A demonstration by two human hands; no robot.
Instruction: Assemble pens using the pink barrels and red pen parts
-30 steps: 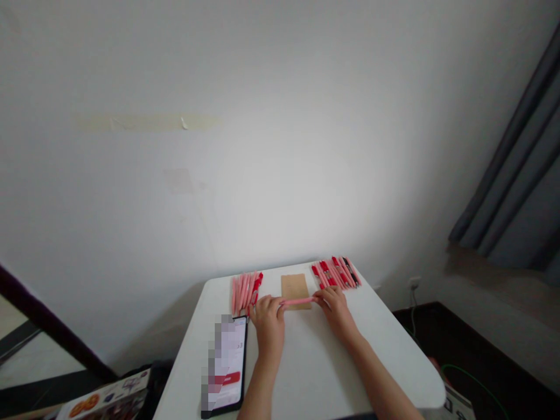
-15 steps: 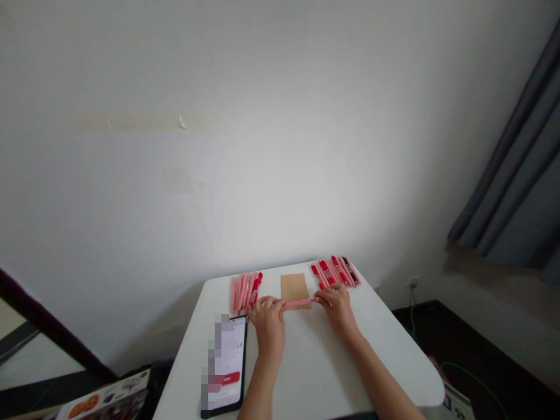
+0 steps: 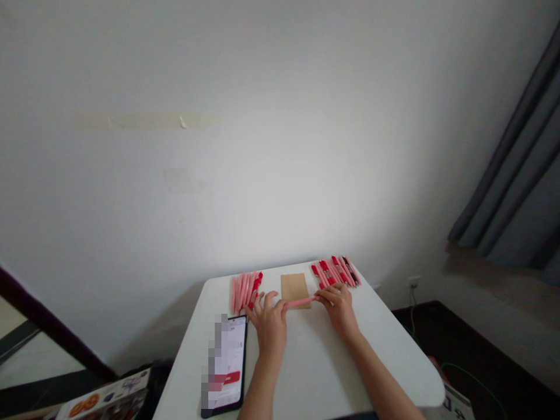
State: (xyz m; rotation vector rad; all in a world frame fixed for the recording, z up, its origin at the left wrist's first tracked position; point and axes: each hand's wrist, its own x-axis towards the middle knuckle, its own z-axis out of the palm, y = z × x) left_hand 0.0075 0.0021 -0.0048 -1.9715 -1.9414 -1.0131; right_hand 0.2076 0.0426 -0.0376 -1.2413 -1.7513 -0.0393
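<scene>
A pink pen [image 3: 301,302] lies level between my two hands, just over the near edge of a brown paper square [image 3: 294,288]. My right hand [image 3: 338,306] pinches its right end between thumb and fingers. At the other end, my left hand [image 3: 268,318] has its fingers spread, with only the thumb side touching or very close to the pen. A row of pink pens [image 3: 242,291] with red ones at its right side lies just beyond my left fingers. Past my right hand is a second group of pink, red and black pens [image 3: 336,272].
A phone [image 3: 236,350] with a lit screen lies on the white table [image 3: 315,373], left of my left forearm. The table's far edge meets a plain wall [image 3: 280,175]. A grey curtain [image 3: 516,192] hangs at right, and a printed box [image 3: 105,396] is at lower left.
My left fingers have lifted and spread apart from their curled pose around the pen's left end. The pen has tilted slightly, its right end a bit higher. My right hand has barely moved.
</scene>
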